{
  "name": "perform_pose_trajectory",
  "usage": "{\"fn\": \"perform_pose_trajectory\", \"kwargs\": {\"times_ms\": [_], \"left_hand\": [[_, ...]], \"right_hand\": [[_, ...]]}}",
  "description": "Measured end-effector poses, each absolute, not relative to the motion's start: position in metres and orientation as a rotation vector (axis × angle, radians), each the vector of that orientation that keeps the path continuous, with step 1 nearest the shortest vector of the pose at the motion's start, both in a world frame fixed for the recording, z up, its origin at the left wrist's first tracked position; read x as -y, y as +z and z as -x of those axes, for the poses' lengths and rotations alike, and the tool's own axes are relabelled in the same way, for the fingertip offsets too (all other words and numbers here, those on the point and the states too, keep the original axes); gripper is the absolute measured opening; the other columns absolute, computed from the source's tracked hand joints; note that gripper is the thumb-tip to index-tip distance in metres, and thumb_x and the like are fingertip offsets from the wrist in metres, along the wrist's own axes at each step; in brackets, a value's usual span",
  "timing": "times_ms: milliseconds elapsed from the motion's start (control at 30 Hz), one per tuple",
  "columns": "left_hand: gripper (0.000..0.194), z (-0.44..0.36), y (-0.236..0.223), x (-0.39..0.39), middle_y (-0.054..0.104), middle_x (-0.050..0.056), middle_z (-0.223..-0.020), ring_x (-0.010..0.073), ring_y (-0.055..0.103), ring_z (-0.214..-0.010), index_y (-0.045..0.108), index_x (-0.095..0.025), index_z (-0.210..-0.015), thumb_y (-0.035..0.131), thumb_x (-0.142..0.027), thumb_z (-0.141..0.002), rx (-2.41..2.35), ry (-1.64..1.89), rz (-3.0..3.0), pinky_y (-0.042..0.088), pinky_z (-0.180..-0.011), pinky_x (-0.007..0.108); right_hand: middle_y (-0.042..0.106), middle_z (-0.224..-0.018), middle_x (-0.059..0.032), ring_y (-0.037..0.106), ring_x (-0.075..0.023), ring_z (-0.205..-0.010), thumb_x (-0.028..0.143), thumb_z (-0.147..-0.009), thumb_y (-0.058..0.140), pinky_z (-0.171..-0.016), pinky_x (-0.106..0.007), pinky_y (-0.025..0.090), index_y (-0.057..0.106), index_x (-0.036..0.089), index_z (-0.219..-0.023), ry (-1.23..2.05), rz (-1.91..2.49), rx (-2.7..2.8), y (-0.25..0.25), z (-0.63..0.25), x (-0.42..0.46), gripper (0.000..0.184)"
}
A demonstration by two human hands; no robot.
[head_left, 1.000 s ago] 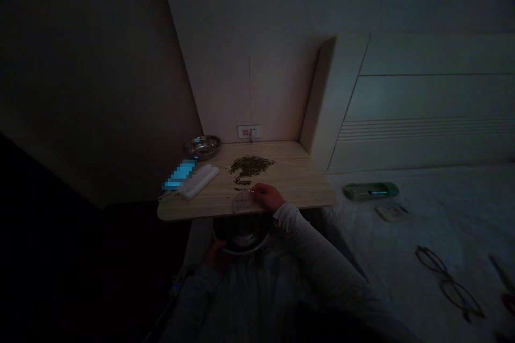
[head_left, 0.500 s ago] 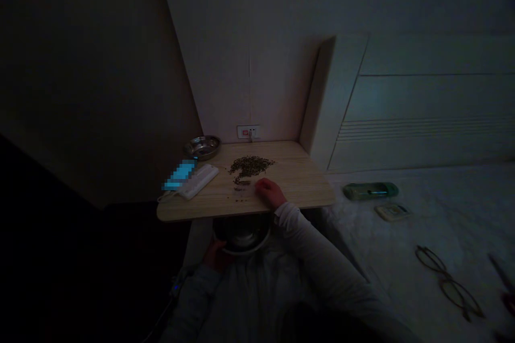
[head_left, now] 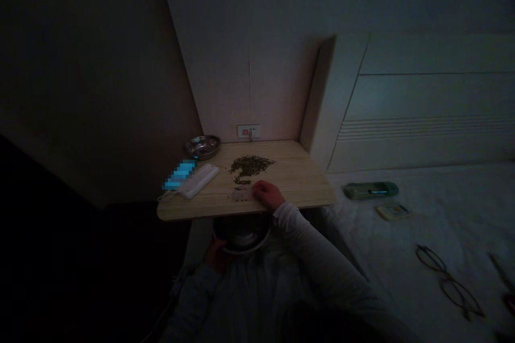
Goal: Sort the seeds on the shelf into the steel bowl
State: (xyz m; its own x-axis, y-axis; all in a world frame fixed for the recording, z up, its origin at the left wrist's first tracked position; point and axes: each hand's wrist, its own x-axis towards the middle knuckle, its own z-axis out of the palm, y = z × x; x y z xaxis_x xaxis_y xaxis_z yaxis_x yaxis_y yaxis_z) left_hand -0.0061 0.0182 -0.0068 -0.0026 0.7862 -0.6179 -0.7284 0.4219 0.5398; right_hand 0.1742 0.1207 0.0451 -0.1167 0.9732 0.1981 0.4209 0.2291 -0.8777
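My left hand grips the near left rim of a metal bowl, which sits just below the table's front edge. Over the tabletop, my right hand is closed on the right end of a thin, see-through plastic sheet. That sheet lies low over the wood, with a few loose grains around it. Behind it spreads a pile of small dark grains, perhaps seeds or beans, with a thin trail reaching toward the sheet. Dim light hides the fingertips and most of the bowl's inside.
On the wooden table stand a second metal bowl, a white power strip and a blurred-out phone. A green bottle, a small pale box, glasses and scissors lie on the bed.
My right hand has shifted slightly left, and the plastic sheet now shows more clearly in front of the grains. My left hand stays at the bowl.
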Motion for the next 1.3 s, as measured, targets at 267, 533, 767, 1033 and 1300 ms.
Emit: {"fn": "perform_pose_trajectory", "kwargs": {"times_ms": [267, 533, 767, 1033, 1300], "left_hand": [[0.049, 0.003, 0.004, -0.017, 0.064, -0.001, -0.053, 0.0218, 0.062, -0.064, 0.049, -0.016, -0.112, 0.043, 0.002, -0.066, -0.990, 1.195, -0.047, 0.047, -0.069, 0.035], [0.031, 0.005, 0.001, -0.019, 0.062, 0.000, -0.049, 0.0179, 0.060, -0.051, 0.054, -0.011, -0.095, 0.040, 0.001, -0.069, -1.061, 1.153, -0.034, 0.049, -0.059, 0.031], [0.040, 0.004, 0.003, -0.018, 0.064, 0.002, -0.055, 0.0248, 0.061, -0.077, 0.049, -0.011, -0.108, 0.044, -0.002, -0.069, -1.090, 1.136, -0.022, 0.046, -0.073, 0.038], [0.045, 0.002, 0.005, -0.016, 0.064, 0.002, -0.056, 0.0250, 0.062, -0.076, 0.050, -0.012, -0.109, 0.044, -0.001, -0.066, -1.097, 1.151, -0.010, 0.048, -0.069, 0.037], [0.046, 0.001, 0.010, -0.016, 0.062, 0.001, -0.048, 0.0260, 0.062, -0.074, 0.044, -0.010, -0.113, 0.043, -0.001, -0.068, -1.126, 1.144, -0.063, 0.047, -0.072, 0.039]], "right_hand": [[0.056, -0.064, 0.0010, 0.050, -0.0122, -0.062, 0.021, -0.068, 0.049, -0.060, -0.023, 0.037, 0.055, 0.016, -0.072, 0.837, 1.322, 1.685, 0.048, -0.174, -0.121, 0.009], [0.055, -0.063, 0.0014, 0.049, -0.0122, -0.061, 0.023, -0.068, 0.049, -0.061, -0.024, 0.037, 0.055, 0.017, -0.072, 0.830, 1.328, 1.698, 0.045, -0.174, -0.122, 0.010], [0.056, -0.064, 0.0014, 0.050, -0.0119, -0.062, 0.021, -0.068, 0.048, -0.062, -0.023, 0.037, 0.056, 0.017, -0.071, 0.867, 1.297, 1.724, 0.043, -0.175, -0.122, 0.009], [0.057, -0.063, 0.0018, 0.050, -0.0119, -0.063, 0.023, -0.068, 0.048, -0.062, -0.023, 0.037, 0.056, 0.017, -0.070, 0.893, 1.285, 1.729, 0.043, -0.175, -0.121, 0.010], [0.055, -0.060, 0.0024, 0.048, -0.0107, -0.059, 0.027, -0.069, 0.050, -0.058, -0.022, 0.036, 0.055, 0.017, -0.067, 0.935, 1.288, 1.723, 0.044, -0.175, -0.120, 0.012]]}}
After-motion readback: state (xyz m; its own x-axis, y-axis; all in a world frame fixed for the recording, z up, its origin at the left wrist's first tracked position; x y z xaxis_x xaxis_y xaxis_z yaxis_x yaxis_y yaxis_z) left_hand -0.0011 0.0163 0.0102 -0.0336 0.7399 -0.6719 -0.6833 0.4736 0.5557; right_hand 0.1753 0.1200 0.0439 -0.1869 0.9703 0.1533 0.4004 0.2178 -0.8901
